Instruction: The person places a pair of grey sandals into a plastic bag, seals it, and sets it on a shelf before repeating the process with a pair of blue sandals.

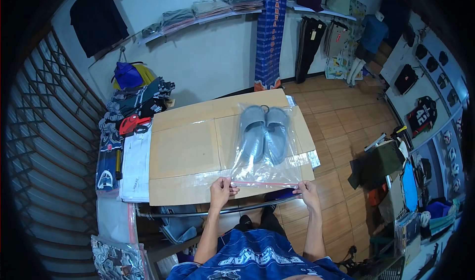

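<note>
Both hands, left (pixel 221 191) and right (pixel 308 192), pinch the plastic bag's (pixel 267 168) red zip edge (pixel 264 183) closed-fingered.

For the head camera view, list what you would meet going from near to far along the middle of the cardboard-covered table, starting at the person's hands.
left hand and right hand at the near table edge → red zip strip of the clear plastic bag → pair of grey slippers inside the bag → far edge of the cardboard table top.

grey slippers (pixel 263 132) in clear zip bag (pixel 267 168), both hands pinching its red seal (pixel 264 183), cardboard-topped table (pixel 183 151)
</note>
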The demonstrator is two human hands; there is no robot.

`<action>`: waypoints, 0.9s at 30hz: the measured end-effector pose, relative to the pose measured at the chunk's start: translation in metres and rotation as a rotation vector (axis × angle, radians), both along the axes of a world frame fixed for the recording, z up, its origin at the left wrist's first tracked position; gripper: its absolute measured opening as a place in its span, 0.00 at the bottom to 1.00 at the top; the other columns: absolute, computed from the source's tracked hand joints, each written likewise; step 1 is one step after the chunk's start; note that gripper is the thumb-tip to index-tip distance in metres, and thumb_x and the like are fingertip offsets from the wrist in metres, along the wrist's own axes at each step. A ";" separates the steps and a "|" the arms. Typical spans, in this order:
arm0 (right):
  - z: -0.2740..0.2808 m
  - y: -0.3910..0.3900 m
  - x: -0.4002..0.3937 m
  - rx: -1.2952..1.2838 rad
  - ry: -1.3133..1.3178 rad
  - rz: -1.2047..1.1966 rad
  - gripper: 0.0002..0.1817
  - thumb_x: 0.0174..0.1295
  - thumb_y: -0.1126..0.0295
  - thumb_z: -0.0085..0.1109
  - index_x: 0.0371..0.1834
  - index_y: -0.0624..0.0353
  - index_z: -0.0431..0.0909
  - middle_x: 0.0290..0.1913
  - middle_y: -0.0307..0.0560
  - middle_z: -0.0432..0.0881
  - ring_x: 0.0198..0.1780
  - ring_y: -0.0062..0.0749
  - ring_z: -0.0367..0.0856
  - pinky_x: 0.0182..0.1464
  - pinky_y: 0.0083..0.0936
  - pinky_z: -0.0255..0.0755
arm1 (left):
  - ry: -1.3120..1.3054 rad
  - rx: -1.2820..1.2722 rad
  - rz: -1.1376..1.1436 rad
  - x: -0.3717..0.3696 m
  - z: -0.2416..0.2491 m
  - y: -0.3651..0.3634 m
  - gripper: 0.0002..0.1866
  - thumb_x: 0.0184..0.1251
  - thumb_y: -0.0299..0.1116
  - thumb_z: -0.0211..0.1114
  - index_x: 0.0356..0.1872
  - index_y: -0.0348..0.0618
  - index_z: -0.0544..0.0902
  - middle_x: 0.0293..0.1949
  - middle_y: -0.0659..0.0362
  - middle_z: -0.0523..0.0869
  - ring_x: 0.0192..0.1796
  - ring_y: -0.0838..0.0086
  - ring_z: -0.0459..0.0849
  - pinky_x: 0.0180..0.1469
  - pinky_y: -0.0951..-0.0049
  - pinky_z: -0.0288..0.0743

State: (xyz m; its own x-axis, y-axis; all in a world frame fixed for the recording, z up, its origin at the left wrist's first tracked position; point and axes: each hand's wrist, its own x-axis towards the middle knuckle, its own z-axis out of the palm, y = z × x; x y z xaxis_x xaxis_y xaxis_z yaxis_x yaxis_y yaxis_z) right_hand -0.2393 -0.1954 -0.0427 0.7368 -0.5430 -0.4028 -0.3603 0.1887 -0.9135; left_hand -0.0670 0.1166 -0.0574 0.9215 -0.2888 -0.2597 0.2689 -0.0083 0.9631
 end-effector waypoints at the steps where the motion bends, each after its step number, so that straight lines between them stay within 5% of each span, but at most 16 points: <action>1: -0.001 0.001 -0.001 -0.002 0.003 -0.010 0.14 0.79 0.63 0.53 0.45 0.64 0.77 0.38 0.46 0.83 0.37 0.30 0.88 0.34 0.24 0.81 | -0.001 0.003 -0.001 -0.001 -0.001 -0.001 0.17 0.82 0.38 0.57 0.38 0.30 0.77 0.29 0.51 0.87 0.32 0.67 0.92 0.31 0.74 0.88; 16: -0.002 0.013 -0.001 0.046 -0.036 -0.063 0.18 0.78 0.58 0.55 0.45 0.66 0.79 0.36 0.46 0.83 0.36 0.32 0.88 0.34 0.26 0.83 | -0.033 0.024 -0.069 -0.004 0.002 -0.002 0.17 0.81 0.38 0.59 0.35 0.32 0.79 0.27 0.53 0.87 0.30 0.70 0.92 0.30 0.75 0.85; 27: -0.012 0.020 -0.002 0.091 -0.148 -0.123 0.13 0.77 0.64 0.56 0.46 0.67 0.80 0.37 0.49 0.86 0.36 0.32 0.89 0.35 0.24 0.83 | -0.047 -0.004 -0.092 -0.004 0.002 0.001 0.16 0.81 0.38 0.60 0.35 0.35 0.78 0.32 0.50 0.90 0.34 0.69 0.93 0.32 0.76 0.86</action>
State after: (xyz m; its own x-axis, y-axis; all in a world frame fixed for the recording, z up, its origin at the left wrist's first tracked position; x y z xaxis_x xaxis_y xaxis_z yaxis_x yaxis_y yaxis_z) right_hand -0.2411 -0.1751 -0.0548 0.7221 -0.5984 -0.3471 -0.1930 0.3075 -0.9318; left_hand -0.0714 0.1172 -0.0557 0.9020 -0.3739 -0.2158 0.2221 -0.0268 0.9747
